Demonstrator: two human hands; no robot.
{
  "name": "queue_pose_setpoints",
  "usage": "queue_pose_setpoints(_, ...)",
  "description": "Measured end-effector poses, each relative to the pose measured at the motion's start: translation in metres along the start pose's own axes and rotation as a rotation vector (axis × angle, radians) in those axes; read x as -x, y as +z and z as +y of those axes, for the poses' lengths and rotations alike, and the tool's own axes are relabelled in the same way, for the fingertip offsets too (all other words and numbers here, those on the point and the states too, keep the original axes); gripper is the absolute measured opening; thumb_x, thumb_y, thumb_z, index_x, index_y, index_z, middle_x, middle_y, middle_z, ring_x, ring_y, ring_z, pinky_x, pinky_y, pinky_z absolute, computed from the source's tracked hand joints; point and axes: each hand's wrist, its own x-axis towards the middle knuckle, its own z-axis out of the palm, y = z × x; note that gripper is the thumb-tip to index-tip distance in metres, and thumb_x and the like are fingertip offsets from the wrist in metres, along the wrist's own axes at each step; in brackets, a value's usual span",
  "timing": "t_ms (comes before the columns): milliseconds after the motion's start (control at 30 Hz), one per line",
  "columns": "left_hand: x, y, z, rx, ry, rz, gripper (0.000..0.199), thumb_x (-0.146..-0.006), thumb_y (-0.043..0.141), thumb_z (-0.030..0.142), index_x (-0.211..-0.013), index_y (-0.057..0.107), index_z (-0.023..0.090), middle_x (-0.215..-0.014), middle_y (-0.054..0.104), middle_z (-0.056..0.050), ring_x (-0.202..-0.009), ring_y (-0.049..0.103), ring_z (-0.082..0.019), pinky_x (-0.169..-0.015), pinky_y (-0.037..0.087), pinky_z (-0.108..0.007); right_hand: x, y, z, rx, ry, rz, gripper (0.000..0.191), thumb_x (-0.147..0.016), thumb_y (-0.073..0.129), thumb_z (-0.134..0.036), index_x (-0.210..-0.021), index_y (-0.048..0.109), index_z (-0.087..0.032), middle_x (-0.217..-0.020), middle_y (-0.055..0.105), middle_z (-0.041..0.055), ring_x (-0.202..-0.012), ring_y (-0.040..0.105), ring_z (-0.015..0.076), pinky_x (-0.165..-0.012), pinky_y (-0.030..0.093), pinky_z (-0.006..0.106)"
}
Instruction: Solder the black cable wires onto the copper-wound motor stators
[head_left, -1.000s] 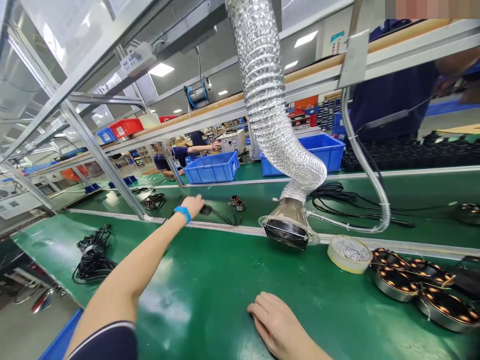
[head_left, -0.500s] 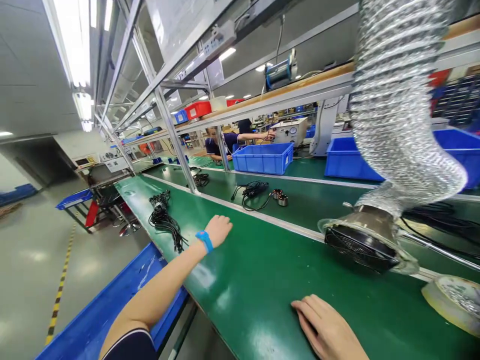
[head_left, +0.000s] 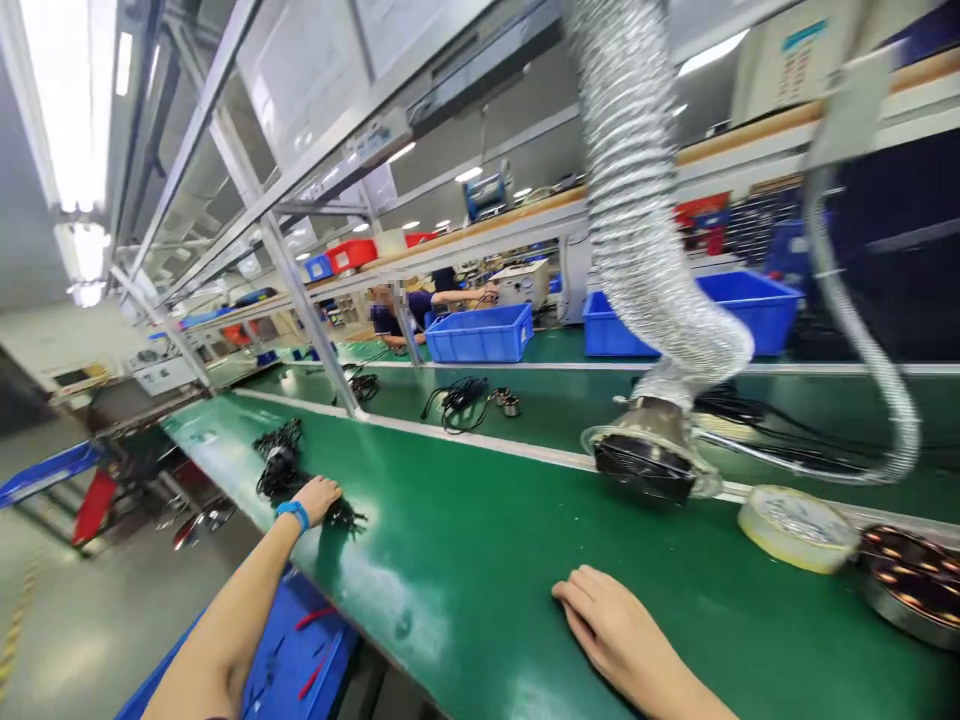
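Note:
My left hand (head_left: 318, 498), with a blue band at the wrist, is over the lower part of a bundle of black cables (head_left: 280, 460) on the green bench (head_left: 465, 520). Its fingers are bent down and partly hidden, so whether they grip the cables cannot be made out. My right hand (head_left: 600, 612) rests on the bench top at the lower middle, palm down, with its fingers loosely together and nothing visible in them.
A fume duct's black fan intake (head_left: 645, 460) stands at the right, near a roll of clear tape (head_left: 796, 528) and a round tray of copper-coloured parts (head_left: 911, 580). Blue bins (head_left: 480, 333) line the far side. Another person's arm (head_left: 461, 296) reaches out behind them.
The view has swung to the right. My left hand has moved left onto the black cable bundle. My right hand remains on the bench, and the round tray has come into view.

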Motion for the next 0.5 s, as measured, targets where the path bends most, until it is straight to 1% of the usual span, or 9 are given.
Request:
queue_pose_setpoints(100, 0.004, -0.020, 0.013, -0.044, 0.019, 0.000, 0.042, -0.070, 0.053, 0.003, -0.106, 0.069, 0.018, -0.110, 0.072, -0.014, -0.107, 0.067, -0.027, -0.095, 0.049, -0.039, 0.000, -0.002, -0.006, 0.031, 0.057, 0.009, 0.021, -0.093, 0.041, -0.007, -0.090, 0.056, -0.021, -0.081, 0.060, 0.0028, -0.076, 0.059, 0.0181, -0.074, 0.049, 0.032)
queue_pose_setpoints(200, 0.010, -0.039, 0.031, -0.090, 0.032, 0.010, 0.049, -0.065, 0.051, 0.002, -0.108, 0.070, 0.018, -0.111, 0.073, -0.014, -0.107, 0.069, -0.029, -0.093, 0.051, -0.038, 0.001, 0.000, -0.009, 0.048, 0.082, 0.066, 0.021, -0.087, 0.044, -0.003, -0.084, 0.054, -0.021, -0.081, 0.061, 0.0020, -0.076, 0.059, 0.0179, -0.077, 0.049, 0.032)
queue_pose_setpoints(300, 0.009, -0.059, 0.054, -0.089, 0.053, 0.043, 0.047, -0.066, 0.049, 0.003, -0.103, 0.070, 0.022, -0.108, 0.075, -0.009, -0.105, 0.070, -0.028, -0.092, 0.053, -0.039, 0.001, 0.004, -0.008, 0.061, 0.089, 0.124, 0.022, -0.083, 0.044, -0.002, -0.083, 0.054, -0.021, -0.080, 0.061, 0.0015, -0.076, 0.059, 0.0174, -0.078, 0.048, 0.031)
queue_pose_setpoints(400, 0.004, -0.082, 0.088, -0.049, 0.093, 0.096, 0.040, -0.070, 0.047, 0.005, -0.099, 0.069, 0.021, -0.104, 0.075, -0.010, -0.103, 0.071, -0.029, -0.092, 0.052, -0.041, 0.001, 0.005, -0.007, 0.075, 0.098, 0.131, 0.021, -0.085, 0.043, -0.003, -0.083, 0.054, -0.021, -0.078, 0.060, 0.0016, -0.074, 0.057, 0.0168, -0.076, 0.047, 0.029)
queue_pose_setpoints(500, 0.003, -0.111, 0.135, 0.015, 0.159, 0.167, 0.035, -0.071, 0.047, 0.005, -0.098, 0.067, 0.016, -0.101, 0.074, -0.015, -0.101, 0.070, -0.031, -0.091, 0.052, -0.042, -0.001, 0.000, -0.008, 0.071, 0.111, 0.124, 0.021, -0.088, 0.042, -0.005, -0.082, 0.056, -0.020, -0.077, 0.059, 0.0019, -0.073, 0.056, 0.0165, -0.075, 0.048, 0.030)
